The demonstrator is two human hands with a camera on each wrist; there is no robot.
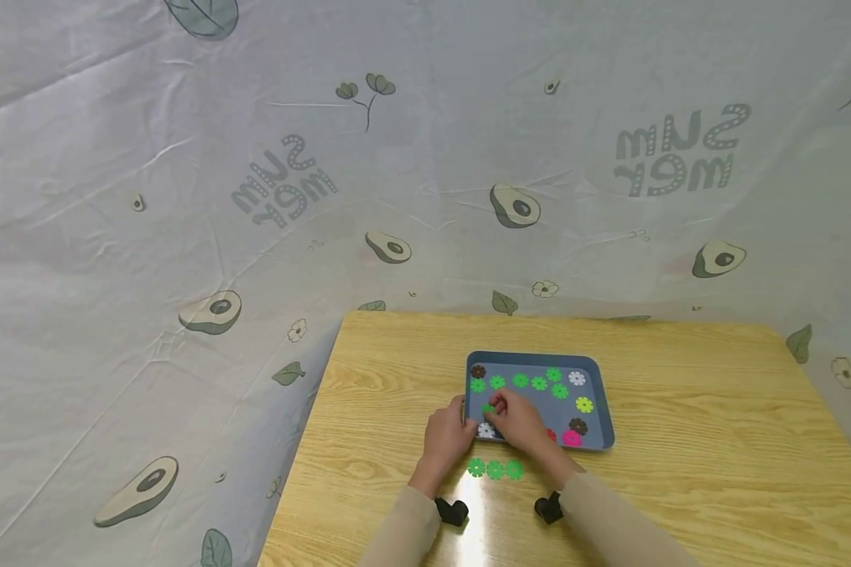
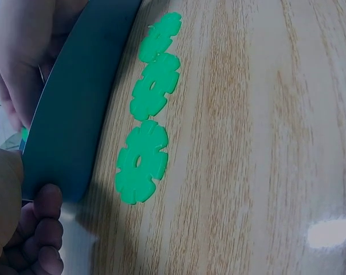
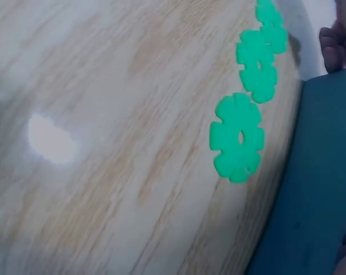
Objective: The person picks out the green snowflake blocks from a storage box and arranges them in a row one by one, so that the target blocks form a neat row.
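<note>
Pinching a green flower-shaped disc (image 1: 488,409) over the left part of the blue tray (image 1: 532,360), the right hand (image 1: 520,420) has its fingertips together on it; the left hand (image 1: 448,433) grips the tray's near-left corner. Three green discs (image 1: 495,475) (a tidy row) lie before it on the desk (image 1: 695,425).

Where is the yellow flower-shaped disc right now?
In the head view, the yellow disc lies inside the blue tray, near its right wall, between a white disc farther back and a brown disc nearer the person.
</note>
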